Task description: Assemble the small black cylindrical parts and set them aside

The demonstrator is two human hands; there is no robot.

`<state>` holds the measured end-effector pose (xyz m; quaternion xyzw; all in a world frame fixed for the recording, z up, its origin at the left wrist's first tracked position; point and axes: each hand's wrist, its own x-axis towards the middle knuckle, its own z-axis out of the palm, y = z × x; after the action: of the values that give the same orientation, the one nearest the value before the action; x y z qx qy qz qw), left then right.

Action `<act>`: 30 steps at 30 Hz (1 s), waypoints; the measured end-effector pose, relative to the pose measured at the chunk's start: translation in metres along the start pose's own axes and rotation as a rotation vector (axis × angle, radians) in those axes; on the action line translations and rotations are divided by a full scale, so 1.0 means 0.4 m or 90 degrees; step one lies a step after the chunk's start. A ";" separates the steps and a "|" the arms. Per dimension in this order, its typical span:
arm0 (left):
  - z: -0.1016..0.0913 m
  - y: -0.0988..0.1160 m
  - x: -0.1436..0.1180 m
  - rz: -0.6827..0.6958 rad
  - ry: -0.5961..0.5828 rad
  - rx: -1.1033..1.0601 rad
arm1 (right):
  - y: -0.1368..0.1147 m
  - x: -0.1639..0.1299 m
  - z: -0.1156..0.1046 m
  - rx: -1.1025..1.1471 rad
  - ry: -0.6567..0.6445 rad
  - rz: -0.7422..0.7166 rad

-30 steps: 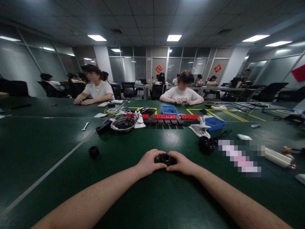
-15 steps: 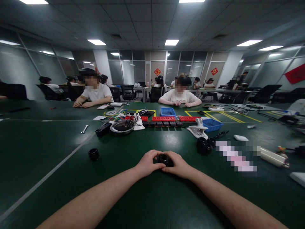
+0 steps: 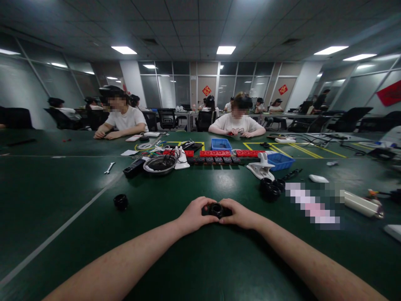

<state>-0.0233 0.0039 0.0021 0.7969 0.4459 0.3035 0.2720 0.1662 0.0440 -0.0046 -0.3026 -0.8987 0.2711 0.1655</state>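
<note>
Across a broad, dark green worktop [image 3: 188, 267], a pale line [image 3: 67, 228] runs slantwise on the left, and yellow markings [image 3: 303, 149] lie farther off. Beyond it is an office with panel lights [image 3: 226, 50], glass partitions [image 3: 164, 90] and a red diamond decoration [image 3: 206, 90] on a door. Two co-workers in white shirts, one toward the left [image 3: 127, 119] and one near the middle [image 3: 239, 123], sit at the far edge.

Close to the wearer, at the middle of the worktop, the left hand [image 3: 200, 214] and right hand [image 3: 236, 214] curl in from either side around a black ring-shaped piece [image 3: 216, 209], gripping it between fingers and thumbs, thumb tips close together at its near side. Fingers cover its flanks, and its underside is hidden; whether it touches the worktop cannot be told. A pixelated patch [image 3: 313, 205] masks something at the right and the near end of a cream cylinder [image 3: 361, 205]; a white object [image 3: 394, 232] is cut off by the right edge.

The ring's opening faces up and somewhat toward the wearer, so the axis through its hole stands roughly upright. With its sides covered, a longer dimension cannot be made out.
</note>
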 end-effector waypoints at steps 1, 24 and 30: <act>0.003 0.002 -0.001 -0.006 0.008 0.005 | -0.002 0.001 0.002 -0.004 0.006 0.011; 0.006 0.011 -0.008 -0.006 0.054 0.037 | -0.013 -0.003 0.008 0.025 0.034 -0.005; 0.009 0.015 -0.010 -0.010 0.065 0.060 | -0.018 -0.002 0.010 0.041 0.046 0.029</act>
<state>-0.0189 -0.0030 0.0029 0.7889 0.4791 0.3203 0.2134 0.1617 0.0370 -0.0035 -0.3274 -0.8758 0.2923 0.2012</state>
